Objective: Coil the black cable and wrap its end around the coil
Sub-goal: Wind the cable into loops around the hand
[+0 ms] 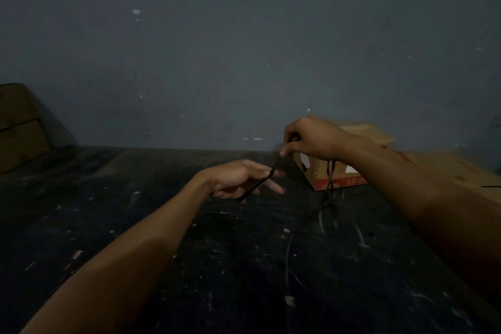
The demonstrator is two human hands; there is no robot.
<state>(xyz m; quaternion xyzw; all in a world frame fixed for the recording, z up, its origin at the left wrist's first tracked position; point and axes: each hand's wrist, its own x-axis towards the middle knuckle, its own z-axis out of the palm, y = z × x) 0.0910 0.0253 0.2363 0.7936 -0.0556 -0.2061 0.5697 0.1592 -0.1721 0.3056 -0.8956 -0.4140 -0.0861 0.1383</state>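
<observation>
The coiling seems only begun: the left hand pinches a small loop of the cable, the right hand, at its 2 o'clock, pinches the strand above, and much slack hangs to the dark surface, unwrapped.

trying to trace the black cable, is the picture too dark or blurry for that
Head view: dim throughout, so the black cable nearly vanishes against the dark table; the right hand is motion-blurred, the left hand sharper; wide-angle bending shows at the edges.
</observation>
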